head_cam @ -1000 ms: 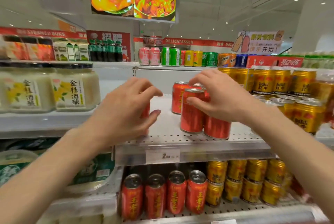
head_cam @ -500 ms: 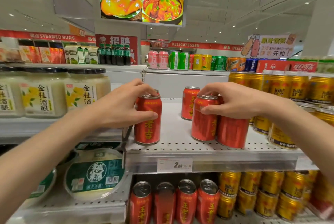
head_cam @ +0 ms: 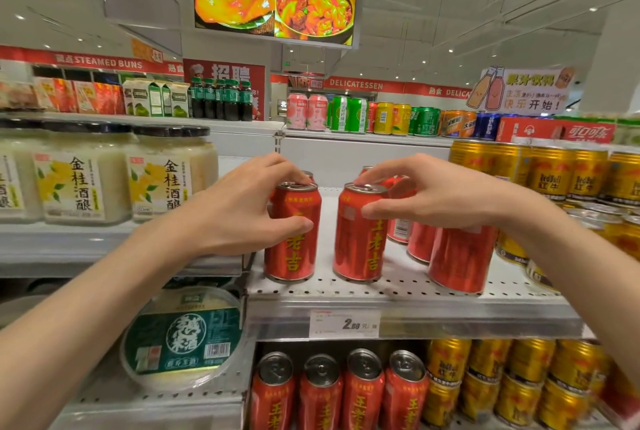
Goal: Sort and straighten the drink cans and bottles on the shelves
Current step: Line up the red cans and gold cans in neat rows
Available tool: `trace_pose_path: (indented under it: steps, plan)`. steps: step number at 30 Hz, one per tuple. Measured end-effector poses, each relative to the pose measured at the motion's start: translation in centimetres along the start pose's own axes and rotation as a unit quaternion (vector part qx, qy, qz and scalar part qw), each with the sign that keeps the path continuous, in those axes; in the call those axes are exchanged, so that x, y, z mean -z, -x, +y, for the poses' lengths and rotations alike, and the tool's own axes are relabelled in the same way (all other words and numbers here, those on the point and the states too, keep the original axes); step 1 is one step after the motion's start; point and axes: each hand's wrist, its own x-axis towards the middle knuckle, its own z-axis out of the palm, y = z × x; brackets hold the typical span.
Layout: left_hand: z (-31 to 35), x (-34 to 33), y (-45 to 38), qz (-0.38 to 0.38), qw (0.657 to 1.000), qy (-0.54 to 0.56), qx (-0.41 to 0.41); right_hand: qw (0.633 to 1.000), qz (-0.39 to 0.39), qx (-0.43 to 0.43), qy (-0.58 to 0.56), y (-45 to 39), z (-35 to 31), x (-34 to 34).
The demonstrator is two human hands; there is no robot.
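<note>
Head view: both hands grip upright red cans at the near edge of the perforated shelf (head_cam: 398, 291). Left hand (head_cam: 239, 211) wraps the left red can (head_cam: 294, 239), thumb on its front. Right hand (head_cam: 440, 197) pinches the neighbouring red can (head_cam: 358, 239), just beside it, apart. More red cans (head_cam: 460, 256) stand right of them.

On perforated shelf (head_cam: 398, 287): left can (head_cam: 294, 239) at front edge; second can (head_cam: 360, 239) just right; further cans (head_cam: 460, 256) right, behind.
</note>
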Motion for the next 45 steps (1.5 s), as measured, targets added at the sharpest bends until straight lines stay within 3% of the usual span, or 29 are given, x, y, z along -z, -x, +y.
trace_pose_path:
  steps: [5,13,18,23,28,34,45]
  plan:
    - [-0.2,-0.2,-0.1,0.006,1.0,0.012,-0.001,0.998,0.056,-0.005,-0.015,-0.6,-0.8,-1.4]
    - [-0.2,-0.1,0.0,0.01,1.0,0.001,0.0,0.998,0.059,0.006,0.016,-0.8,-1.6,-2.0]
    - [0.0,-0.1,0.1,0.004,0.999,-0.031,-0.012,0.998,0.059,0.029,0.02,0.8,-0.5,-0.3]
    - [1.3,0.2,-0.9,0.008,0.998,-0.048,-0.028,0.991,0.1,-0.015,0.083,3.5,2.0,2.6]
    - [4.0,0.0,-3.3,-0.029,0.996,-0.067,-0.042,0.988,0.066,-0.067,0.124,5.4,4.3,3.4]
    - [3.9,-1.1,-3.8,-0.052,0.997,-0.023,-0.043,0.994,0.02,-0.084,0.074,7.0,5.6,3.7]
    - [3.5,-1.6,-3.6,-0.033,0.999,-0.02,-0.03,0.992,0.11,-0.021,0.053,4.0,3.9,1.4]
